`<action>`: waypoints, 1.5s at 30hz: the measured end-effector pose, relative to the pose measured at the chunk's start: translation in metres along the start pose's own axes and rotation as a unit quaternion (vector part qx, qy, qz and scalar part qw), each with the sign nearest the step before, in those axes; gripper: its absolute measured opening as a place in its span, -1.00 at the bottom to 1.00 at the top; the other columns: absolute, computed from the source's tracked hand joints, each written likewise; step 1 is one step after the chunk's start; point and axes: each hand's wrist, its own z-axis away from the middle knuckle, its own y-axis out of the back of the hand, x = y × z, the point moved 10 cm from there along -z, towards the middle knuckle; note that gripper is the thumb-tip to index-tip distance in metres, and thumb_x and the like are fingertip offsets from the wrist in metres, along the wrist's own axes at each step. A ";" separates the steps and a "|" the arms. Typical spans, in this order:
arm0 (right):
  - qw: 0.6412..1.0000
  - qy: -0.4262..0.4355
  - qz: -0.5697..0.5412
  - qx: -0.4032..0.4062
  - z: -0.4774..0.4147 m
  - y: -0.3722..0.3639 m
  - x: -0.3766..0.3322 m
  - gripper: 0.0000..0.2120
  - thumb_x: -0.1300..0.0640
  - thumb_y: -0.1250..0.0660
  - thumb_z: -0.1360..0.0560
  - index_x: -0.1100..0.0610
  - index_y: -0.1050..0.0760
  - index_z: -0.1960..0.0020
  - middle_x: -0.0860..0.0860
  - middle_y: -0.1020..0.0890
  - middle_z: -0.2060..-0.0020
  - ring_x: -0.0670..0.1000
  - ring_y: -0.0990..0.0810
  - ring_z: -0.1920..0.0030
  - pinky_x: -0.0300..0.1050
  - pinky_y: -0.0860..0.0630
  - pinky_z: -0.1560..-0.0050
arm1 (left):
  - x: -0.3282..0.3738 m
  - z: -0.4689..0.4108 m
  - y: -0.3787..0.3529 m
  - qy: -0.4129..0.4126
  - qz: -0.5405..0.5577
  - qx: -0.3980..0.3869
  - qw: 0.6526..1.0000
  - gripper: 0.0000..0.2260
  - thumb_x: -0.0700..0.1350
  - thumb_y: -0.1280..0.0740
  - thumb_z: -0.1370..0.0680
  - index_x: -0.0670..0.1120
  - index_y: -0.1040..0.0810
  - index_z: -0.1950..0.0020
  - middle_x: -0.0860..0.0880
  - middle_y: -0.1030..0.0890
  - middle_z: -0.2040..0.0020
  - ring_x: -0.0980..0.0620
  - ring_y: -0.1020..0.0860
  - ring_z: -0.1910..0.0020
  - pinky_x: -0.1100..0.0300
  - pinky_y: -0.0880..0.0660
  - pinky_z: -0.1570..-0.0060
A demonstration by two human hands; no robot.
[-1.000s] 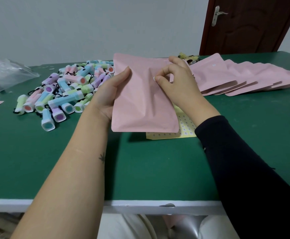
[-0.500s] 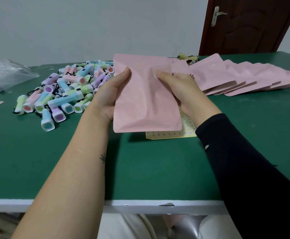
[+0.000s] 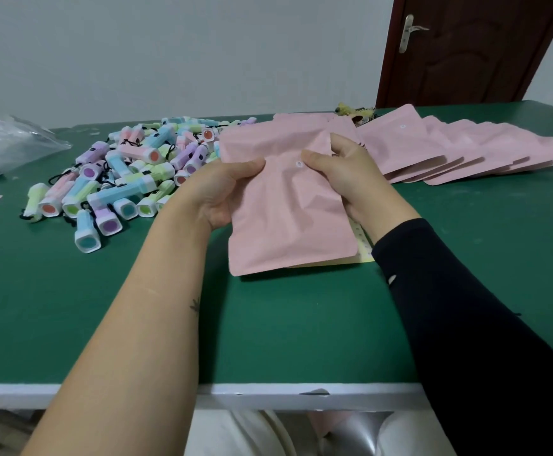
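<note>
A flat matte pink paper pouch [image 3: 288, 222] is held in the middle of the green worktop [image 3: 301, 324], its lower edge just above a pale yellow dotted sheet [image 3: 362, 245] that peeks out at five o'clock. The left hand [image 3: 222, 189] grips the pouch's nine o'clock edge, thumb across the front. The right hand [image 3: 351, 179] pinches the three o'clock side, thumb beside a small round white sticker [image 3: 299, 164] and fingers curled over a raised fold near the top.

The paper is already puckered between the two thumbs. Squeezing the hands closer would probably set a hard crease, and pulling at the raised fold could tear the mouth. A thumb dragging across the sticker might lift or skew it. If the pouch swings toward ten o'clock it could knock the heap of pastel plastic toy torches [image 3: 130, 179]. A swing toward two o'clock could disturb the fanned row of matching pink pouches [image 3: 466, 149].
</note>
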 end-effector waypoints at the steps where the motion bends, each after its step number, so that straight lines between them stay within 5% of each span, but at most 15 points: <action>1: 1.000 0.001 0.003 0.002 -0.001 0.001 -0.001 -0.86 0.28 -0.37 -0.51 0.04 -0.59 0.11 0.00 -0.67 0.20 -0.02 -0.65 0.24 -0.09 -0.61 0.13 | 0.000 -0.001 0.002 0.005 -0.005 0.008 1.000 -0.86 -0.28 -0.34 -0.56 -0.13 -0.64 -0.05 -0.08 -0.72 0.05 -0.03 -0.70 0.12 0.09 -0.65 0.20; 5: 1.000 -0.012 -0.013 -0.019 -0.001 0.001 0.001 -0.93 0.22 -0.41 -0.49 0.08 -0.61 0.05 0.00 -0.71 0.15 -0.02 -0.69 0.17 -0.07 -0.64 0.08 | 0.003 -0.001 0.001 -0.010 -0.005 0.013 1.000 -0.88 -0.30 -0.34 -0.56 -0.13 -0.63 -0.03 -0.08 -0.73 0.06 -0.03 -0.70 0.11 0.09 -0.65 0.18; 8: 0.998 -0.041 0.007 -0.049 0.001 -0.004 0.009 -0.81 0.16 -0.51 -0.41 0.10 -0.61 -0.01 -0.04 -0.73 0.16 -0.05 -0.72 0.16 -0.15 -0.64 0.16 | 0.002 -0.003 0.002 -0.012 -0.013 0.020 1.000 -0.87 -0.27 -0.37 -0.54 -0.15 -0.63 -0.07 -0.09 -0.72 0.04 -0.04 -0.70 0.09 0.11 -0.64 0.17; 10: 0.999 -0.030 0.026 -0.034 0.001 -0.003 0.008 -0.81 0.25 -0.52 -0.39 0.08 -0.60 0.05 -0.08 -0.72 0.24 -0.11 -0.70 0.24 -0.23 -0.62 0.26 | 0.000 -0.003 0.001 -0.005 -0.039 0.018 0.999 -0.81 -0.22 -0.44 -0.49 -0.13 -0.64 -0.10 -0.09 -0.72 0.00 -0.04 -0.70 0.07 0.10 -0.64 0.13; 14: 1.000 -0.002 -0.003 0.014 0.002 0.004 0.002 -0.79 0.29 -0.51 -0.38 0.07 -0.59 0.07 -0.04 -0.72 0.21 -0.03 -0.72 0.19 -0.12 -0.66 0.15 | -0.005 -0.003 -0.003 0.007 -0.068 0.020 0.997 -0.64 -0.13 -0.52 -0.37 -0.13 -0.64 -0.15 -0.10 -0.71 -0.05 -0.06 -0.68 -0.01 0.03 -0.61 -0.04; 20: 0.996 -0.079 -0.022 -0.023 0.008 -0.008 0.017 -0.84 0.14 -0.54 -0.39 0.09 -0.62 0.06 -0.02 -0.73 0.22 0.00 -0.72 0.20 -0.06 -0.66 0.12 | 0.003 -0.007 0.004 -0.049 -0.051 0.075 0.995 -0.85 -0.27 -0.43 -0.51 -0.19 -0.63 -0.07 -0.14 -0.70 -0.01 -0.05 -0.69 0.09 0.07 -0.64 0.02; 24: 0.998 -0.061 -0.014 -0.002 0.010 -0.006 0.010 -0.88 0.19 -0.52 -0.42 0.07 -0.58 0.15 -0.13 -0.68 0.41 -0.13 -0.67 0.39 -0.28 -0.57 0.41 | 0.002 -0.007 0.006 -0.057 -0.059 0.109 0.991 -0.84 -0.26 -0.45 -0.50 -0.21 -0.62 -0.07 -0.14 -0.70 0.06 -0.08 -0.67 0.12 -0.01 -0.63 -0.03; 32: 0.997 -0.043 -0.018 0.059 0.007 0.013 0.005 -0.87 0.26 -0.45 -0.46 0.05 -0.56 0.14 -0.10 -0.66 0.32 -0.14 -0.65 0.36 -0.29 -0.54 0.42 | -0.012 -0.003 -0.013 0.022 -0.089 -0.005 0.996 -0.71 -0.21 -0.45 -0.48 -0.18 -0.58 -0.19 -0.09 -0.70 -0.03 -0.04 -0.69 0.06 0.12 -0.64 0.08; 35: 0.997 -0.062 0.051 0.018 0.004 0.010 0.011 -0.88 0.09 -0.48 -0.45 0.00 -0.58 0.04 -0.12 -0.70 0.22 -0.07 -0.69 0.22 -0.19 -0.62 0.24 | -0.009 -0.005 -0.008 0.004 -0.061 0.031 0.998 -0.69 -0.24 -0.43 -0.50 -0.20 -0.56 -0.24 -0.10 -0.69 -0.04 -0.04 -0.68 0.07 0.12 -0.63 0.07; 38: 0.989 -0.085 0.113 -0.045 0.007 0.000 0.019 -0.84 -0.02 -0.51 -0.40 -0.02 -0.60 0.07 -0.21 -0.70 0.31 -0.18 -0.67 0.34 -0.33 -0.54 0.40 | -0.002 -0.008 0.007 -0.025 0.010 0.082 0.996 -0.74 -0.25 -0.43 -0.51 -0.19 -0.58 -0.19 -0.09 -0.71 0.00 -0.04 -0.69 0.09 0.11 -0.64 0.10; 45: 0.998 -0.042 0.047 -0.017 0.007 0.004 0.011 -0.91 0.10 -0.50 -0.44 0.03 -0.59 0.14 -0.18 -0.60 0.46 -0.21 -0.47 0.53 -0.34 -0.39 0.47 | -0.003 -0.009 0.012 -0.027 0.138 0.099 0.985 -0.94 -0.27 -0.36 -0.57 -0.18 -0.60 -0.01 -0.07 -0.73 0.13 -0.02 -0.71 0.16 0.11 -0.64 0.26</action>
